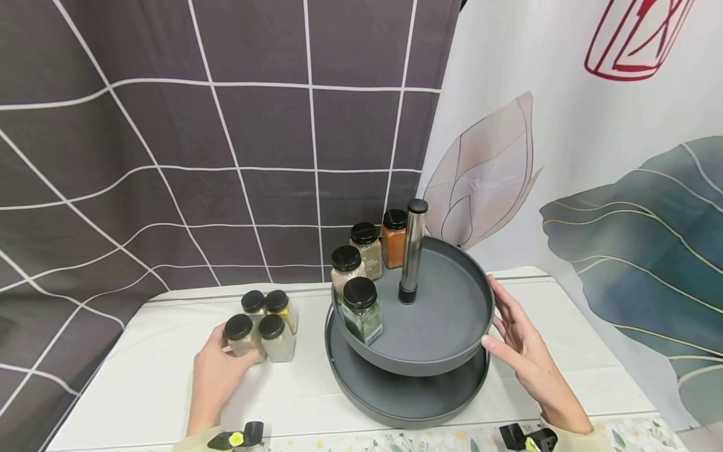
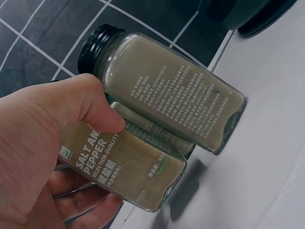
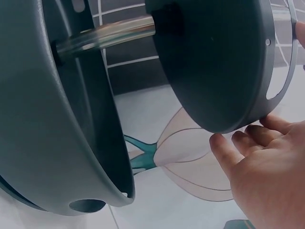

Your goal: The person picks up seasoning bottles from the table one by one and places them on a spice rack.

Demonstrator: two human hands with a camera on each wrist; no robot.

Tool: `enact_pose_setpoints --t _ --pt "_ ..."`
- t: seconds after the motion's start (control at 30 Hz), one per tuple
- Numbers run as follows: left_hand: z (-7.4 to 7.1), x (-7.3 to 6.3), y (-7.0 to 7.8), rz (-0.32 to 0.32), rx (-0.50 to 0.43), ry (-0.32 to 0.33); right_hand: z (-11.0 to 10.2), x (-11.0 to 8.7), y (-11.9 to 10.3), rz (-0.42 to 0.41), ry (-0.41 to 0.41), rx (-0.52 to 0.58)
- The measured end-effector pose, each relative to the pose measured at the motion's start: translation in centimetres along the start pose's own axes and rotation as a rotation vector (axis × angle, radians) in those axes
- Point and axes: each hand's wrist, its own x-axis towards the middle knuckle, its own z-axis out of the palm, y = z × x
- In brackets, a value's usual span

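Observation:
My left hand grips a square glass spice jar with a black lid. Its label reads salt and pepper in the left wrist view, where the thumb lies over the jar and fingers sit behind it. Against it stand several similar jars, including a pale one and a yellow one. My right hand touches the outer rim of the upper tier of a grey two-tier turntable, thumb in front and fingers farther back. In the right wrist view, fingertips meet the tier's edge.
Along the upper tier's left side stand several jars, among them a green herb jar and an orange one. A metal post rises from its middle. The lower tier rests on the white tabletop. Grid-patterned cloth hangs behind.

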Motion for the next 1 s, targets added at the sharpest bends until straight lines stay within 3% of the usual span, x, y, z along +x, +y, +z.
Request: enact_pose_setpoints --t 0.2,0.47,0.7,1.0 --pt "-0.2 -0.2 0.4 0.033 -0.014 0.058 0.0 0.0 -0.1 -0.017 0.002 -0.015" --pt "-0.8 -0.3 1.2 0.037 -0.047 0.077 0.1 -0.1 0.4 -0.093 0.012 0.011" --pt "-1.4 -0.4 2.1 0.063 -0.062 0.124 0.1 -0.1 0.6 -0.111 0.018 0.004" --pt "-2.4 -1.2 3.6 0.078 -0.068 0.166 0.2 -0.2 0.1 -0.073 0.021 -0.043"
